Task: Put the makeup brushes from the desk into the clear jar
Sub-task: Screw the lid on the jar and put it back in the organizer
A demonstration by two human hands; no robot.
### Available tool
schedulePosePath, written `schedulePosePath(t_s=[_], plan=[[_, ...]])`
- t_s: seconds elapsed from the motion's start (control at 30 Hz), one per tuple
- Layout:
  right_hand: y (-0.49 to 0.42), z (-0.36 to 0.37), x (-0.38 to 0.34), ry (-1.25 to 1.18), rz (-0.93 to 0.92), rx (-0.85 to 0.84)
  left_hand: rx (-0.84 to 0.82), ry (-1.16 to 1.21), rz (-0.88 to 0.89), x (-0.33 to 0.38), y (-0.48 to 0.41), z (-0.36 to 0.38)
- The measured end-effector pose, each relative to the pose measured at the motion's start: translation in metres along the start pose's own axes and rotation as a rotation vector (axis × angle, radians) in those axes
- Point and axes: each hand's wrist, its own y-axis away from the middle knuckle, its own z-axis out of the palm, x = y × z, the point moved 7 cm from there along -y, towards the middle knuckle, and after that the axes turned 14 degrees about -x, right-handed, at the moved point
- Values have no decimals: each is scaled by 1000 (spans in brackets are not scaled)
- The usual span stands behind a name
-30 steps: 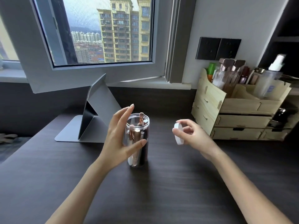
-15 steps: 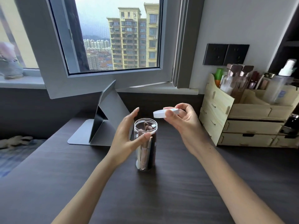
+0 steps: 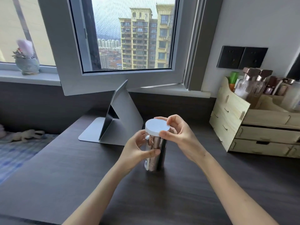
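Daylight enters through the grey-framed window [image 3: 129, 38] at the back and fills the scene evenly; the view outside is hazy and pale. The dark wood-grain counter [image 3: 178, 200] carries a soft sheen in its middle and only faint, diffuse shadows beneath the forearms. The clear plastic jar [image 3: 154, 153] shows bright streaks of reflection on its wall. The white wall [image 3: 259, 21] at right is lit evenly. Wide-angle distortion bows the window frame and leans the pale wooden drawer organiser [image 3: 251, 127] outward. The potted plant [image 3: 26, 59] on the sill looks blurred, as do the far left edges.
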Motion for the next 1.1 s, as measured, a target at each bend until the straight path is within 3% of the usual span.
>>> schedulePosePath(t_s=[0.07, 0.2, 0.27, 0.4, 0.57, 0.73, 0.83, 0.9, 1.0, 1.1], plan=[[2, 0, -5, 165, 39, 38, 4, -12, 4, 0, -1, -2], [8, 13, -32, 974, 115, 167, -2, -23, 25, 3, -1, -2], [9, 21, -42, 1201, 162, 143, 0, -35, 26, 3, -1, -2], [13, 29, -46, 980, 170, -92, 5, -38, 28, 3, -1, -2], [21, 12, -82, 1195, -47, 241, 14, -31, 29, 2, -2, -3], [9, 19, -42, 930, 138, -116, 10, -48, 17, 3, -1, -3], [8, 10, -48, 1118, 36, 37, 9, -70, 28, 4, 0, -3], [4, 11, -48, 1166, 20, 9, 4, -68, 30, 5, -1, -3], [-3, 23, -34, 942, 74, -218, -62, -57, 31, 6, -4, 0], [-3, 25, -30, 664, 93, -178, -73, -51, 36, 5, -6, 2]])
